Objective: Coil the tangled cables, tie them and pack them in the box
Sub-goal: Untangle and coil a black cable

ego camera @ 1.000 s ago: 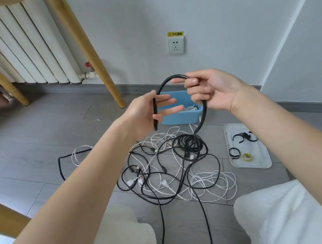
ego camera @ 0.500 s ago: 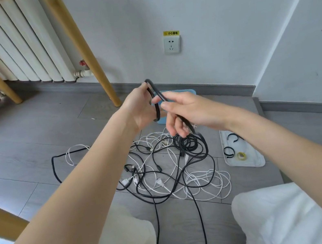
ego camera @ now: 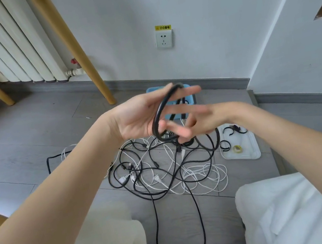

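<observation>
Above the floor tangle of black and white cables, my left hand carries a thick black cable loop on straight fingers while my right hand, fingers spread, touches it, so it may slip off and retangle.

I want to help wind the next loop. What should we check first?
1. Black cable looped over left hand: ok.
2. Right hand has a firm grip on it: cannot tell, blurred.
3. Rest of the cable free of the pile: not ok, tangled.
4. Ties waiting on the tray: ok.
5. Blue box within reach: ok, probably.
</observation>
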